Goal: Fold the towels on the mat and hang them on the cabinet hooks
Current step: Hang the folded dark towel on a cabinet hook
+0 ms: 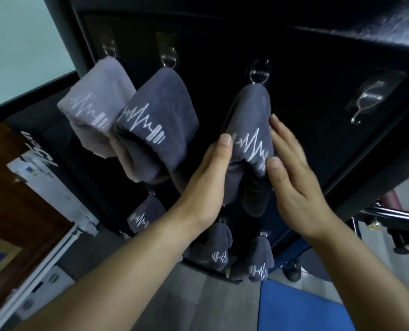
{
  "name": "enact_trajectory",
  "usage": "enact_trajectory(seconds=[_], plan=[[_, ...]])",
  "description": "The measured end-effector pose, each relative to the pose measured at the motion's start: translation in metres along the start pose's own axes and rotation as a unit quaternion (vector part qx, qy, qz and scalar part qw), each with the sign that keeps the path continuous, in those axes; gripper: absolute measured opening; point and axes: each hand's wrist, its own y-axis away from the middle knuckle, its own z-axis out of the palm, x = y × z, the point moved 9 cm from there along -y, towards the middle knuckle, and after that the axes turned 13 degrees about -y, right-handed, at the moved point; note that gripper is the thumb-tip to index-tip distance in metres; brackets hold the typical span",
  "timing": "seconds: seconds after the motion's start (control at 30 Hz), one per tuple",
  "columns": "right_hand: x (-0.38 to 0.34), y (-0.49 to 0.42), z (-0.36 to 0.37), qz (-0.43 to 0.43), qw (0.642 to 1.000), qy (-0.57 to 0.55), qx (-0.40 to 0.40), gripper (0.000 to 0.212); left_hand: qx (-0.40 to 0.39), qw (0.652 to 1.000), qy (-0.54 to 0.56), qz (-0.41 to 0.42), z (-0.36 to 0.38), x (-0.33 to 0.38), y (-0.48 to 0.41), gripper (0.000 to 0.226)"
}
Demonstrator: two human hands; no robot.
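Faces a black cabinet (306, 56) with a row of four metal hooks across its front. Grips, with the left hand (210, 177), the left edge of a dark grey towel (248, 125) that is folded and hanging from the third hook (259, 72): thumb laid on the front just beside the white heartbeat-and-dumbbell print, fingers gone behind the cloth and out of sight. Lays the right hand (291, 173) against the same towel's right side, released, fingers straight and pointing up along the edge, thumb touching the lower right corner at the end of the print. To the left, on the first hook (109, 50), a light grey towel (96, 103); on the second hook (168, 58), a second dark grey towel (155, 120), touching the light one, both folded with the print outward. To the right, well apart from the hands, the fourth hook (365, 101) on a clear backing, its metal curl in plain view. Below, in a lower row on the cabinet front, three lower towels (219, 247), dark grey, same print. Down on the grey floor at the lower right, a blue mat (306, 306). At the far right edge, a black metal frame (389, 215) with bolts.
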Motion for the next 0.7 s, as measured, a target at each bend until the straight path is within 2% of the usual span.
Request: enact_trajectory(seconds=[0.07,0.13,0.17,0.27,0.37,0.47,0.63,0.7], plan=[[0.006,0.012,-0.006,-0.004,1.0,0.012,0.027,0.057,-0.007,0.999,-0.033,-0.02,-0.003,-0.018,0.013,0.059],[0.018,0.031,-0.01,0.011,0.999,0.02,0.049,0.054,-0.031,0.994,-0.095,-0.048,-0.003,-0.047,0.027,0.081],[0.026,0.042,-0.011,0.025,0.998,0.023,0.056,0.052,-0.037,0.988,-0.132,-0.071,-0.004,-0.063,0.034,0.082],[0.057,0.083,-0.007,0.071,0.994,0.063,0.056,0.046,-0.066,0.967,-0.212,-0.123,-0.002,-0.114,0.047,0.06],[0.092,0.13,0.006,0.136,0.977,0.159,0.03,0.038,-0.113,0.94,-0.286,-0.145,0.004,-0.15,0.047,0.027],[0.118,0.192,0.018,0.207,0.95,0.232,0.027,0.034,-0.154,0.896,-0.404,-0.101,0.015,-0.175,0.041,0.018],[0.136,0.323,0.026,0.353,0.888,0.289,0.063,0.039,-0.28,0.791,-0.544,0.03,0.079,-0.203,0.055,0.033],[0.137,0.386,0.031,0.418,0.857,0.292,0.081,0.04,-0.328,0.741,-0.579,0.091,0.117,-0.213,0.073,0.032]])
